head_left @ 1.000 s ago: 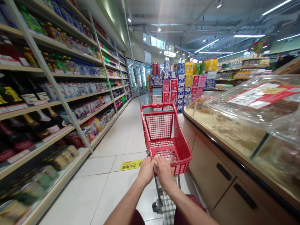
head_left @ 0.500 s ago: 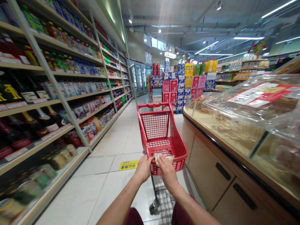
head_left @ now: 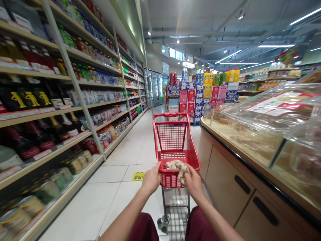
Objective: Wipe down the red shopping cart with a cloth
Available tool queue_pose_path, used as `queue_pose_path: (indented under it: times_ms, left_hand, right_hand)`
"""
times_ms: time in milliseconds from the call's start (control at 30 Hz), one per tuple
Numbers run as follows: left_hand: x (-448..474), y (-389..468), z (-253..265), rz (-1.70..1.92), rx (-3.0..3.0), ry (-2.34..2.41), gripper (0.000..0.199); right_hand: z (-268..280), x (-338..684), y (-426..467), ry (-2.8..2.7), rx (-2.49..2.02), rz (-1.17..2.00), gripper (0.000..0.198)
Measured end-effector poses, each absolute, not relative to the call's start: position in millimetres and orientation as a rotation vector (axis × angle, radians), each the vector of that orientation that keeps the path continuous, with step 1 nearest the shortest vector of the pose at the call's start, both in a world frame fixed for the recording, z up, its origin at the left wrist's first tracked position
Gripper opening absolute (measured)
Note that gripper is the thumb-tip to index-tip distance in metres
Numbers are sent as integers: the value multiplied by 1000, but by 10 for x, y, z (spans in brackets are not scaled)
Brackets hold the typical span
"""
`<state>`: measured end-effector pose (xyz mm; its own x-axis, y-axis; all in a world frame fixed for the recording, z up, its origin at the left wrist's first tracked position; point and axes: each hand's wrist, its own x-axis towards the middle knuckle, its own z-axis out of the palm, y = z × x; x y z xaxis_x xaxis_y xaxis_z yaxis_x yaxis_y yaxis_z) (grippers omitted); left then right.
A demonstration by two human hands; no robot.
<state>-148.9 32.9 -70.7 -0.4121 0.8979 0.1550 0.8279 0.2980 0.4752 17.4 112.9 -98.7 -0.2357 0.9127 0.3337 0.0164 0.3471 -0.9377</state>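
Note:
A red shopping cart [head_left: 173, 155] with a plastic basket stands in the aisle in front of me, its near rim facing my knees. At the left corner of that rim, my left hand [head_left: 151, 179] is closed on the cart's edge. My right hand [head_left: 194, 183] grips a crumpled off-white cloth [head_left: 178, 168] at the right of the near rim. Part of the cloth lies over the rim, and a fold hangs down outside the basket. The fingertips of both hands are partly hidden.
Shelves of bottles and cans [head_left: 72, 80] line the left side. To the right stands a wooden counter [head_left: 227, 167] with clear plastic food boxes [head_left: 283, 107]. Stacked drink cartons [head_left: 188, 100] are ahead. A yellow floor sticker [head_left: 138, 176] lies left of the cart.
My right hand has moved right along the near rim with the cloth, which now bunches and hangs over the edge. My left hand stays at the left corner. The view has shifted slightly left.

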Motion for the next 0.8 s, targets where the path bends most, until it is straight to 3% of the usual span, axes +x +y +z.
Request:
queue_pose_path:
  times_ms: [133,233,400,567,800]
  left_hand:
    - [-1206,196,-762,1576,846,1851,44]
    - [-943,119,-846,1514,620,1290,54]
    - [-895,100,-846,1702,653,1436,51]
    - [-1008,112,-911,1761,875,1596,25]
    - [-838,39,-1024,1578,710,1365,41]
  right_hand:
    - [-781,129,931,-1164,-715,1635,42]
    - [-781,126,826,-1113,-590,1777,44]
    - [-983,111,722,-1338,-686,1740,32]
    - [-1188,60,702,-1202,-803,1695,36]
    - [-1347,-12,672,-1335,-883,1329,34]
